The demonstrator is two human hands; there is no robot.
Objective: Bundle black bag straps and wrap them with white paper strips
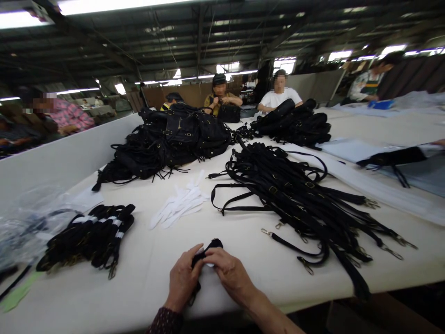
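- Our left hand (182,280) and right hand (227,273) meet at the near table edge — fingers clamped on a folded black strap (208,248).
- Farther out we see white strips (181,204).
- Beyond — loose straps (295,195) and black bags (174,139).

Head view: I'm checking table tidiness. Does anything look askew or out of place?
Mostly orderly piles. Only the loose black straps sprawl tangled, a few clip ends reaching toward the table edge. Nothing looks spilled or damaged.
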